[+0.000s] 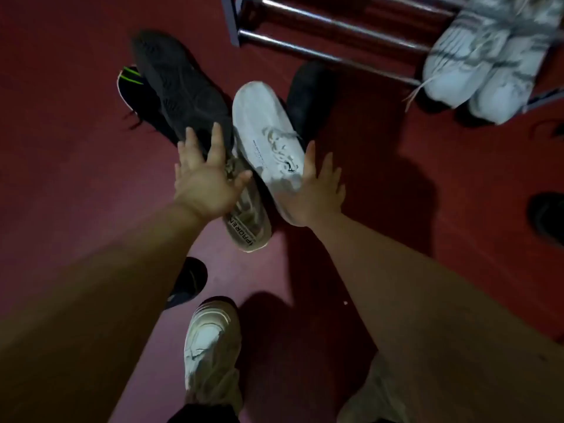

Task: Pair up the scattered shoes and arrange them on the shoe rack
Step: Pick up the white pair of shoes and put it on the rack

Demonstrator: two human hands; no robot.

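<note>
At frame centre, two dirty white shoes, one [268, 141] beside the spread right hand [317, 193], one [248, 221] under the spread left hand [207, 181], lie among three dark shoes; two pale sneakers [485, 62] sit on the rack [320, 32] upper right.

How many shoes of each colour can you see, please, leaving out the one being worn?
White or pale: 4, namely two on the rack and two on the floor.
Black or dark: 5.
Total: 9

Head-height view, steeply down, close.
</note>
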